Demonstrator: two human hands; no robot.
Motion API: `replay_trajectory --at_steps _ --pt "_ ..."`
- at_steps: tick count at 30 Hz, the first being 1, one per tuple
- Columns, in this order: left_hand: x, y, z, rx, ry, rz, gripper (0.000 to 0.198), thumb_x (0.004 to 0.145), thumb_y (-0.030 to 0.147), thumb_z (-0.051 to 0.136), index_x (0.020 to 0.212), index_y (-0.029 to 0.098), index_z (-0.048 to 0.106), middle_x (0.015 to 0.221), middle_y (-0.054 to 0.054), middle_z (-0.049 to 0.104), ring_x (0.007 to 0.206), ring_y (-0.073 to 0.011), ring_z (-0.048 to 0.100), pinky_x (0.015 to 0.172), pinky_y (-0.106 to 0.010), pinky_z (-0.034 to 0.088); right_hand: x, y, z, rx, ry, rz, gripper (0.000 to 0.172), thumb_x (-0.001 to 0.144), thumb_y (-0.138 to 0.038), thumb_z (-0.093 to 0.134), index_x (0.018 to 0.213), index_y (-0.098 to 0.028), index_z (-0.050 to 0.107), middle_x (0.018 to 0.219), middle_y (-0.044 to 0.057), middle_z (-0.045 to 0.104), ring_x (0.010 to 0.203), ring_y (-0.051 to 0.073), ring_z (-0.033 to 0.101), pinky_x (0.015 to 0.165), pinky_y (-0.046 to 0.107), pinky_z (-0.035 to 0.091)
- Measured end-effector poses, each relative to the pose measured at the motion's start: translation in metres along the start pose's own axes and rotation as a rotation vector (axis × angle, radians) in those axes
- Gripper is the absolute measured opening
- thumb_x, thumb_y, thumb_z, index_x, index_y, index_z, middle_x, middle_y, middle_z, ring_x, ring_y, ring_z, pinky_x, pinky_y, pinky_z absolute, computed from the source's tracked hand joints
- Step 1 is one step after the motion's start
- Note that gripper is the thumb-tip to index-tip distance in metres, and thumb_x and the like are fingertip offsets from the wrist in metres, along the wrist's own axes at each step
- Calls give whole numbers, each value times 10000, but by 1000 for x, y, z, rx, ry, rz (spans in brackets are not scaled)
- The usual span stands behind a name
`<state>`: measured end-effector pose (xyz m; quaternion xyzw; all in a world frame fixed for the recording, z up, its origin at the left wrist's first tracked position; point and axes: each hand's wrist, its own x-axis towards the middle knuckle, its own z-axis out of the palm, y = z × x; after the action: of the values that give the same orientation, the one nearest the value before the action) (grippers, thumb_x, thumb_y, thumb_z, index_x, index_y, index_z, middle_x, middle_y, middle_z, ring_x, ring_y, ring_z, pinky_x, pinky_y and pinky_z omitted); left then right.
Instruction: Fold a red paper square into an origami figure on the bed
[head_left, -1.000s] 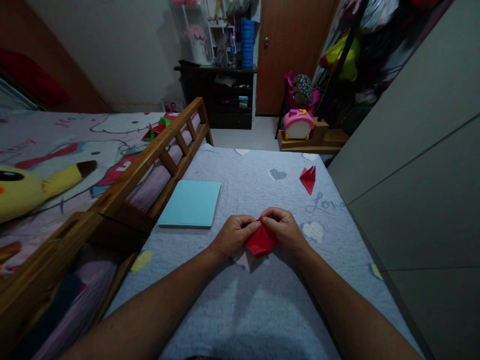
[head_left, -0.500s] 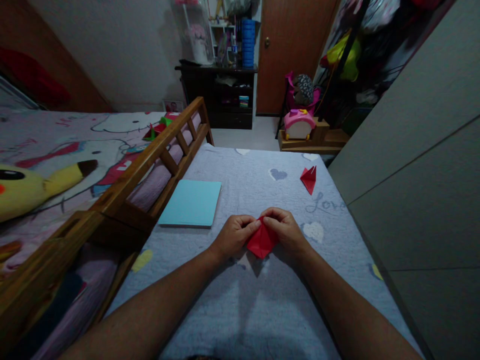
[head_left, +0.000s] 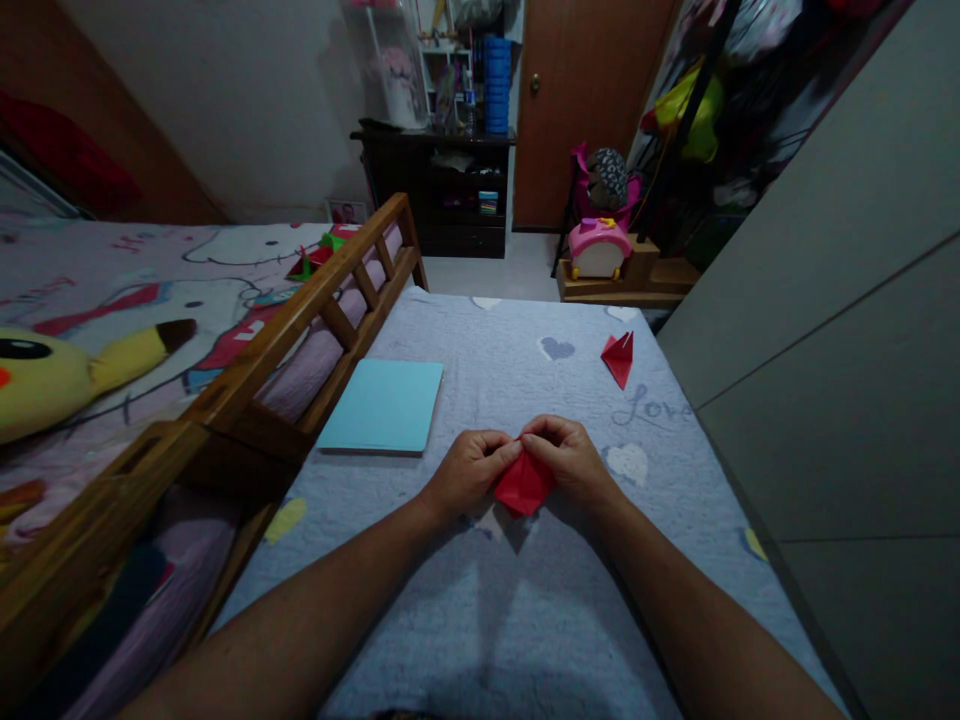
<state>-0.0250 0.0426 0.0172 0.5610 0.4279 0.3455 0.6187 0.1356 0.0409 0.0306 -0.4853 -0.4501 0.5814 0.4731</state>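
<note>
A folded piece of red origami paper (head_left: 524, 487) is held just above the bed, its lower point facing me. My left hand (head_left: 474, 470) pinches its upper left edge between thumb and fingers. On the upper right, my right hand (head_left: 568, 458) pinches the same paper, its thumb close to the left thumb. Both hands hide the paper's top edge. Farther off at the right lies a second folded red paper piece (head_left: 619, 360) with pointed tips. To the left rests a stack of light blue square paper (head_left: 384, 405).
The bed's pale blue patterned sheet (head_left: 480, 620) lies beneath my hands. A wooden rail (head_left: 300, 320) runs along the left, with a yellow plush toy (head_left: 97, 370) beyond it. A grey cabinet (head_left: 840, 400) borders the right side.
My right thumb has shifted slightly left along the paper's top edge. The red paper has tilted a little; everything else stays in place.
</note>
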Motion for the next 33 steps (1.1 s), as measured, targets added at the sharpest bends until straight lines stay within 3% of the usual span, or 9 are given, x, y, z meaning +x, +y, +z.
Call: replay_trajectory --at_steps 9,16,22,27,33 --pt "-1 1 2 -29 -30 4 411 826 497 638 679 113 643 620 5 527 574 -101 427 539 -226 322 -1 0 -1 11 -18 -3 199 687 -335 717 592 -180 635 548 -37 533 518 98 435 508 240 319" --pt "-2 4 3 -40 -29 -5 420 811 514 640 686 113 640 622 11 515 569 -97 412 531 -222 318 -2 2 -4 156 -74 77 356 735 -502 682 637 -162 642 557 -17 543 491 102 447 473 232 338" --pt "-1 4 2 -30 -32 -4 419 822 513 616 688 116 623 631 7 523 581 -103 433 546 -225 334 -1 0 -5 24 -64 27 177 637 -322 744 673 -175 652 605 -31 576 546 100 478 518 224 353" --pt "-2 2 0 7 -78 7 339 808 452 645 797 114 655 704 -4 571 628 -112 474 573 -219 364 -1 0 -4 -20 -26 25 181 661 -327 720 651 -178 618 589 -40 560 540 97 472 520 228 349" --pt "-3 3 1 91 -75 -48 336 788 445 657 792 109 654 673 -1 559 599 -109 464 550 -219 345 -1 0 -4 27 25 19 211 659 -345 728 644 -180 597 588 -47 545 534 93 456 514 228 346"
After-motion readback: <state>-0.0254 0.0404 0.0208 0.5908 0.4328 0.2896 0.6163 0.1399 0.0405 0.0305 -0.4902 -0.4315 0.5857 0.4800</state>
